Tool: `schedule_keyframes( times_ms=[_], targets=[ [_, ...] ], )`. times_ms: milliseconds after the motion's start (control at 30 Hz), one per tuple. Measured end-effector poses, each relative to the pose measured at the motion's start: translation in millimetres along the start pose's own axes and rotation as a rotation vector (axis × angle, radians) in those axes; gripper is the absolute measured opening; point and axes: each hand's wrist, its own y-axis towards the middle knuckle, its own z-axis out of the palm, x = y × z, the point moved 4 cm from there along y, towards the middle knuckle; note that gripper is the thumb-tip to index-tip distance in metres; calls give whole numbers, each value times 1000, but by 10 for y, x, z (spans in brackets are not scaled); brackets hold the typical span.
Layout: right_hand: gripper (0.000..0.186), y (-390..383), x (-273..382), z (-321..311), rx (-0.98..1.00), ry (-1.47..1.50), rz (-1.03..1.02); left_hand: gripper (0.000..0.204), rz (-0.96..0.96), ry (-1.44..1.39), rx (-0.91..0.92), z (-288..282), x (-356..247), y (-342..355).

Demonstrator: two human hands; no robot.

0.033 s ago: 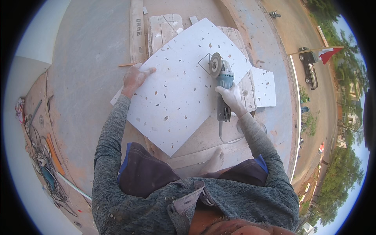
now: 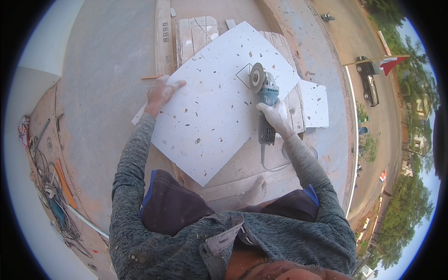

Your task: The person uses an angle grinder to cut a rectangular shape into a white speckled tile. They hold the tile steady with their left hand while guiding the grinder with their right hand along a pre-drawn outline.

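Note:
A large white speckled tile (image 2: 200, 112) lies turned cornerwise in front of me. My left hand (image 2: 161, 94) grips its left edge, thumb on top and pointing inward; part of the fingers is hidden. Wrapped round the body of a teal and black angle grinder (image 2: 267, 95) is my right hand (image 2: 276, 115), whitened with dust. The grinder's round disc (image 2: 255, 77) is over the tile's right half, beside a small square outline (image 2: 243, 74) drawn on the surface. Whether the disc touches the tile I cannot tell.
Under the tile are worn, scored boards (image 2: 197, 35). A smaller speckled tile piece (image 2: 316, 103) lies at the right. The grinder's cord (image 2: 275, 169) trails toward me, near my bare foot (image 2: 255, 191). Tangled cables (image 2: 46, 186) lie far left; a ledge (image 2: 351, 140) borders the right.

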Motion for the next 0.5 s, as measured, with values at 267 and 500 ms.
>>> schedule_keyframes(
  times_ms=[267, 500],
  targets=[
    [62, 48, -121, 2, 4, -29, -21, 60, -5, -3, -3, 1, -19, -10],
    [62, 18, -88, 2, 14, -36, -15, 58, 24, 69, -44, -2, -24, -9]
  ],
)
